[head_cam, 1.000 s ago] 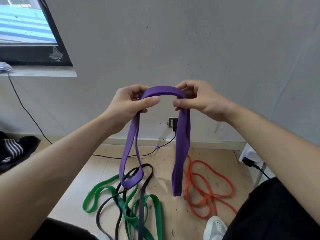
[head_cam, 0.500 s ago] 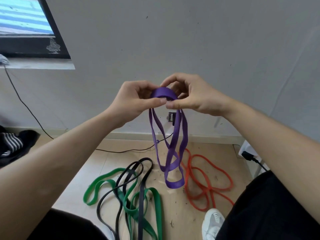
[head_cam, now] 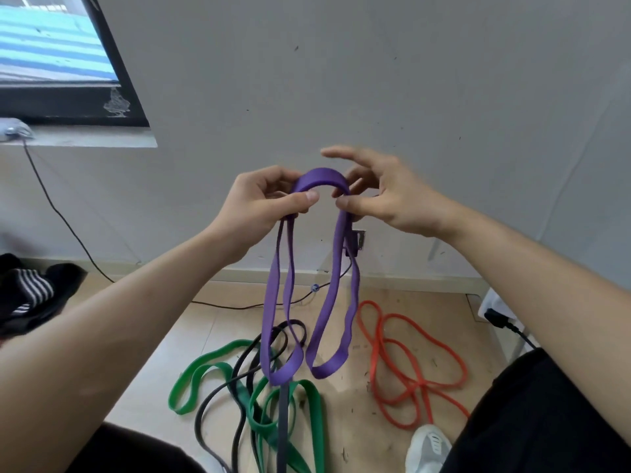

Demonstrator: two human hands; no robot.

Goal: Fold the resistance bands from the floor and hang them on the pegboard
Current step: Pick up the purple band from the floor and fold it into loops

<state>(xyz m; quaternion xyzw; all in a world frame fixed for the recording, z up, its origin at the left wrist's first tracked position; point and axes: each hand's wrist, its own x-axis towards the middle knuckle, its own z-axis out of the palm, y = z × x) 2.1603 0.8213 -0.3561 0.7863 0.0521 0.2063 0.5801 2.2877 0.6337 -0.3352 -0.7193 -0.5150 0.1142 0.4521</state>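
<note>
Purple band (head_cam: 322, 177) arches between my hands in front of the wall, its two loops hanging above the floor; my left hand (head_cam: 264, 203) pinches one side tight; my right hand (head_cam: 386, 196) pinches the other, upper fingers spread; green band (head_cam: 218, 367) lies below.

Purple band (head_cam: 322, 180) held up at chest height, arched between both hands, two loops hanging down. Left hand (head_cam: 264, 199) pinches left end, grip closed. Right hand (head_cam: 386, 196) thumb on the right side, other fingers (head_cam: 341, 153) spread loose. Green band (head_cam: 273, 404), black band (head_cam: 239, 367), red band (head_cam: 403, 370) lie on floor (head_cam: 211, 336) below. White shoe (head_cam: 428, 448) bottom right.
</note>
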